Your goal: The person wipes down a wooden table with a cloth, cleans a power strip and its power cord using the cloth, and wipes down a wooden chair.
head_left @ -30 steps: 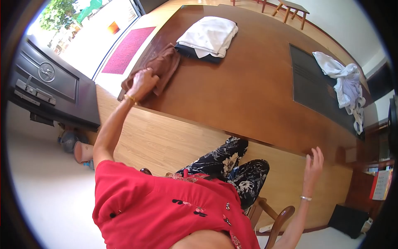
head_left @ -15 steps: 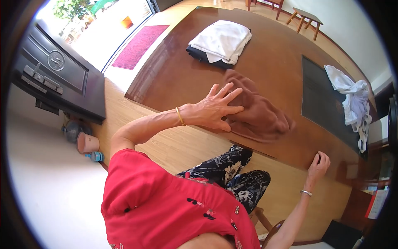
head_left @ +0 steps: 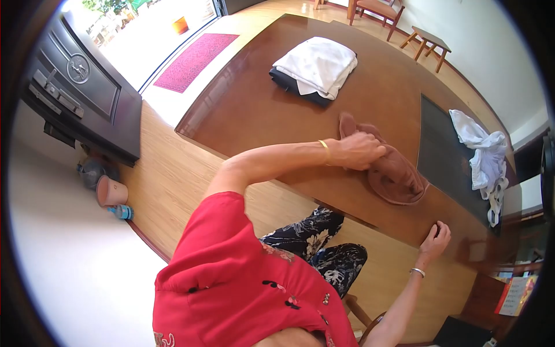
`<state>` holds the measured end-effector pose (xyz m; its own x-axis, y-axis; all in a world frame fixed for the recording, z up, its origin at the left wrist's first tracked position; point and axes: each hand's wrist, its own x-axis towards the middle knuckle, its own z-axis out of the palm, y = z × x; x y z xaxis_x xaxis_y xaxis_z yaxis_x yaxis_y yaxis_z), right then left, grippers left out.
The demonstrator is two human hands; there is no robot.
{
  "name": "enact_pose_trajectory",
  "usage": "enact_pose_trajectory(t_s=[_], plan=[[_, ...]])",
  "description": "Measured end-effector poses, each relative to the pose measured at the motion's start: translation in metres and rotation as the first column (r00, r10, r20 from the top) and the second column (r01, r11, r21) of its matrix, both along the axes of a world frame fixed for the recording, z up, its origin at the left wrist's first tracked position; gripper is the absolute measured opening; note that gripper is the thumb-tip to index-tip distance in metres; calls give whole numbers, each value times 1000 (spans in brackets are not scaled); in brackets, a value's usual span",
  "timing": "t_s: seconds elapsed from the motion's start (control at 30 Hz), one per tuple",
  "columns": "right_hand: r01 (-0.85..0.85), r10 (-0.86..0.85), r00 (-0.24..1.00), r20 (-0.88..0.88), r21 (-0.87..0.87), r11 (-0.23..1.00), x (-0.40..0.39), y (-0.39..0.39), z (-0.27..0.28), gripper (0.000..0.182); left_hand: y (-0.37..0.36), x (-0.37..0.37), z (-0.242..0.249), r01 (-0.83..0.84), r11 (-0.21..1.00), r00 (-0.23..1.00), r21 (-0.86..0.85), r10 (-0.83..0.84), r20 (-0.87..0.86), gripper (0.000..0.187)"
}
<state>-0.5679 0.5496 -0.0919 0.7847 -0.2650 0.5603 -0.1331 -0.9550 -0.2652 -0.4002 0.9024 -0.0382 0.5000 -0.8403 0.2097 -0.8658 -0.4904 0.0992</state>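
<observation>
My left hand (head_left: pixel 361 151), with a gold bangle at the wrist, is closed on a soft brown cloth (head_left: pixel 396 180) at the near side of the wooden table (head_left: pixel 243 110). The cloth lies bunched, its far end showing beyond my fingers and its wider part spread to the right. Over by the table's near edge is my right hand (head_left: pixel 435 240), a silver bangle on its wrist. Its fingers are loosely curled, and I see nothing in them.
Folded white clothing (head_left: pixel 318 63) lies on a dark folded garment (head_left: pixel 295 88) toward the table's far side. A crumpled white garment (head_left: pixel 485 153) rests on the dark panel (head_left: pixel 442 139) at right. Beyond stand a wooden stool (head_left: pixel 428 39) and an open door (head_left: pixel 87 81).
My left hand has moved right and gone from spread fingers to a closed grasp on the brown cloth. The cloth has shifted right and bunched up. My right hand stays by the table edge.
</observation>
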Motion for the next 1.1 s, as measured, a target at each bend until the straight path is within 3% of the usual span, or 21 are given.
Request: enact_pose_trajectory(t_s=[0.03,0.07,0.1,0.13,0.17,0.2,0.3,0.37,0.43,0.53,0.6,0.67,0.7,0.77,0.83,0.87,0.97,1.0,1.03,1.1], plan=[[20,-20,1000,-7,9,1000,-1,2,1,16,-12,-3,7,-36,992,949,-121,-4,-314,45],[42,-42,999,-14,16,999,-1,2,2,16,-24,-9,18,-103,969,803,-225,-53,-594,44],[41,-41,999,-14,10,999,-1,0,1,16,-37,-25,34,-64,887,558,-456,-347,-754,44],[33,-33,999,-10,0,999,-2,-3,-1,18,-51,-45,51,-113,747,242,-655,-619,-747,45],[22,-22,1000,-7,-10,1000,-2,-5,-4,21,-69,-60,61,-116,731,158,-672,-655,-739,46],[12,-12,1000,-12,-16,1000,-3,-5,-6,21,-98,-67,64,9,565,121,-825,-820,-560,43],[84,-86,995,-55,-30,996,-5,-11,-12,23,-117,-98,150,214,409,74,-887,-912,-403,29],[123,-125,989,-74,-42,992,-2,-13,-11,24,-116,-101,178,329,352,170,-876,-935,-312,30],[58,-57,998,-11,5,998,0,-11,-10,25,-107,-83,174,318,354,349,-879,-906,-239,31],[61,-61,998,-13,-3,998,2,-19,-16,24,-79,-20,144,53,323,640,-945,-737,-216,32],[59,-59,998,-6,16,998,4,-19,-16,24,-50,34,120,-265,189,739,-946,-591,-325,33],[72,-72,997,-10,42,997,0,-11,-12,24,-15,91,81,-634,-87,677,-769,-543,-497,34],[94,-93,995,-25,49,994,0,-3,-7,24,6,114,60,-772,-245,600,-586,-586,-545,35],[127,-126,992,-30,47,991,-6,-10,-2,25,43,153,7,-862,-467,502,-199,-728,-468,36],[80,-80,997,-10,20,997,0,-19,-13,23,68,177,-23,-854,-518,495,-44,-786,-371,37],[94,-93,996,-10,32,995,-1,-13,-16,23,71,191,-31,-870,-489,478,-64,-805,-351,38],[101,-97,994,-42,94,990,-4,-2,-1,24,69,263,-73,-855,-138,315,-499,-904,-290,34],[93,-91,995,-30,78,993,-3,-6,-5,25,50,215,-10,-836,-280,505,-473,-731,-459,20],[88,-87,996,-19,59,994,-2,-10,-8,26,32,159,61,-809,-389,587,-441,-482,-651,17],[89,-88,996,-13,55,995,-2,-13,-9,26,-3,177,79,-609,-340,789,-717,-166,-591,13]])
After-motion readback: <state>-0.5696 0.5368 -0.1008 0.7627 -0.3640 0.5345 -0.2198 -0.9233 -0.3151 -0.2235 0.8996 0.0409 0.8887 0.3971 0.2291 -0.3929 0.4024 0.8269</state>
